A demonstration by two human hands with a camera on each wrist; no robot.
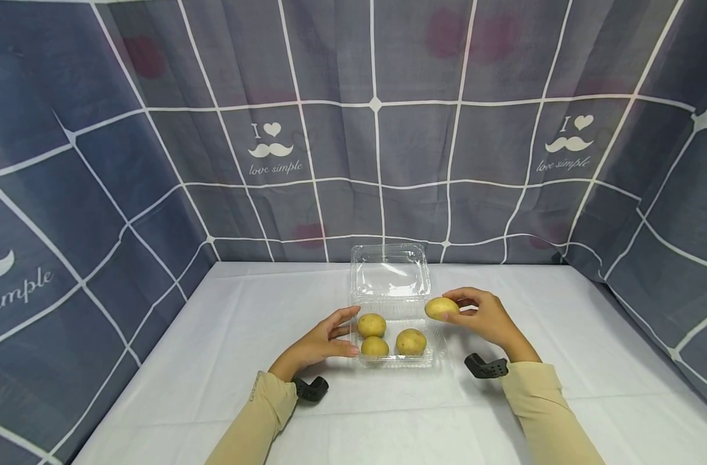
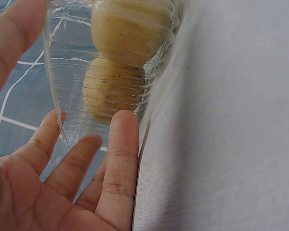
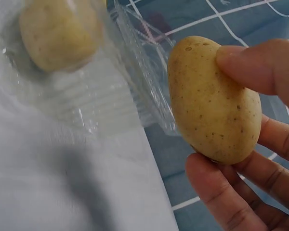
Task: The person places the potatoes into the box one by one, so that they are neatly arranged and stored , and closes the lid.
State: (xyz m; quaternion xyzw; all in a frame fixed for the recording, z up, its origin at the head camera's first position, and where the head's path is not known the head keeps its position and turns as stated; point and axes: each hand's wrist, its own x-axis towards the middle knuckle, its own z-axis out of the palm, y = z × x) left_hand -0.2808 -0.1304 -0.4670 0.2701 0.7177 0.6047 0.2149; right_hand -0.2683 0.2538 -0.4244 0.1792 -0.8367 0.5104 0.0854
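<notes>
A clear plastic clamshell container [image 1: 397,363] lies with its lid [image 1: 390,272] folded back. Inside it, two potatoes sit at the left, a rear potato [image 1: 371,325] and a front potato [image 1: 375,347], while another potato [image 1: 411,341] lies at the right. My right hand [image 1: 483,315] pinches a yellow potato [image 3: 214,98] between thumb and fingers, held up beside the container's back right corner. At the container's left side, my left hand [image 1: 324,340] has its thumb and fingers spread apart, the fingertips [image 2: 124,120] right at the ridged clear wall.
A white cloth covers the table [image 1: 225,336]. Behind and on both sides hangs a grey-blue curtain [image 1: 342,148] with white lines. Each wrist wears a black camera mount, one at the left wrist [image 1: 311,390] and one at the right wrist [image 1: 485,366].
</notes>
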